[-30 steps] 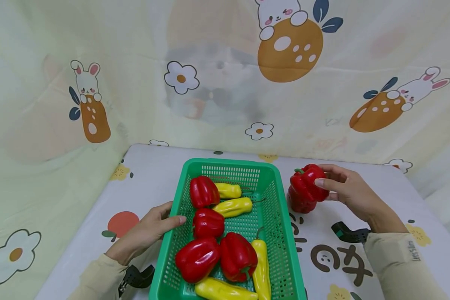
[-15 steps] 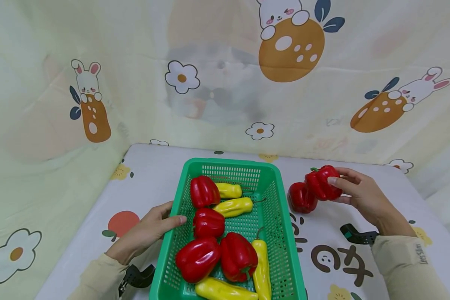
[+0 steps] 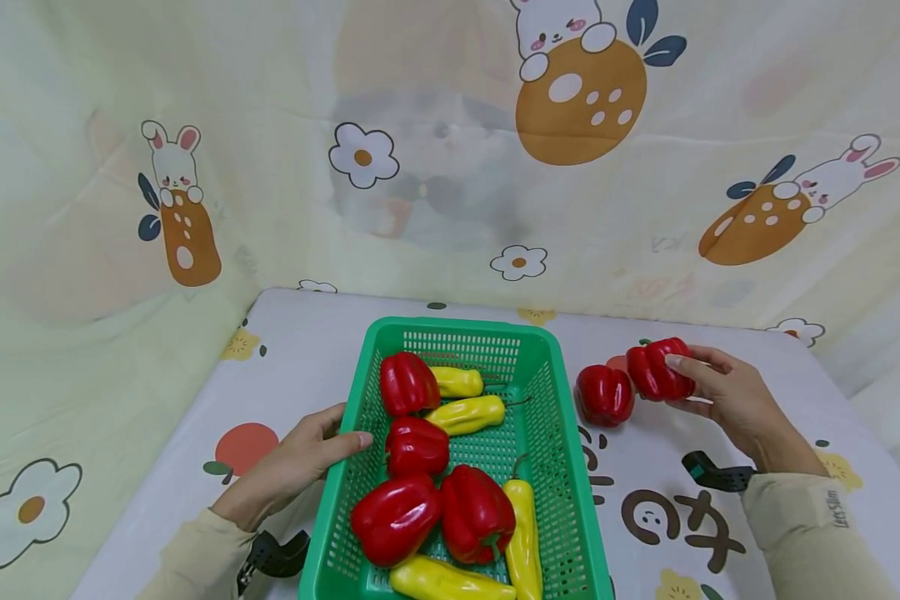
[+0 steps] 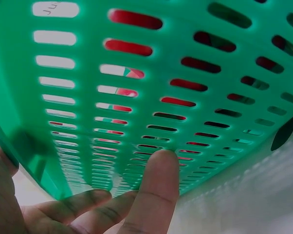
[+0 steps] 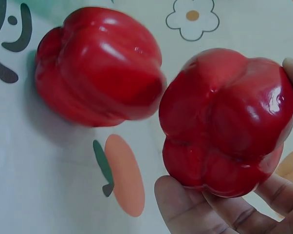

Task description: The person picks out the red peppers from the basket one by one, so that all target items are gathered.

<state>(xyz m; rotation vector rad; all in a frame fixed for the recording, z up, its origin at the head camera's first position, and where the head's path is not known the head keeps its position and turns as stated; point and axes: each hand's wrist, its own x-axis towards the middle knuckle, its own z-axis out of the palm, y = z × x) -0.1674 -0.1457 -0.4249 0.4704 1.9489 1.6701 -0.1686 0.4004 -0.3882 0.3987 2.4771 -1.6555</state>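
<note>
A green plastic basket (image 3: pixel 557 467) holds several red bell peppers (image 3: pixel 417 446) and several long yellow peppers (image 3: pixel 468 414). My left hand (image 3: pixel 300 457) grips its left rim, thumb over the edge; in the left wrist view the fingers (image 4: pixel 158 190) lie against the slotted outer wall. Right of the basket, my right hand (image 3: pixel 727 400) holds a red bell pepper (image 3: pixel 658 369) between thumb and fingers, its green stem facing left. Another red bell pepper (image 3: pixel 604 396) lies on the table between that hand and the basket. In the right wrist view the held pepper (image 5: pixel 227 122) shows its lobed underside.
A white printed cloth (image 3: pixel 307 342) covers the table. Behind it and to the left hangs a pale curtain (image 3: pixel 270 208) with rabbit and flower prints. A black wrist-camera mount (image 3: pixel 720 473) sits under the right wrist, and another mount (image 3: pixel 273 554) under the left.
My right hand has moved right and slightly down with its red bell pepper, away from in front of the pepper on the table. The left hand and the basket have stayed put.
</note>
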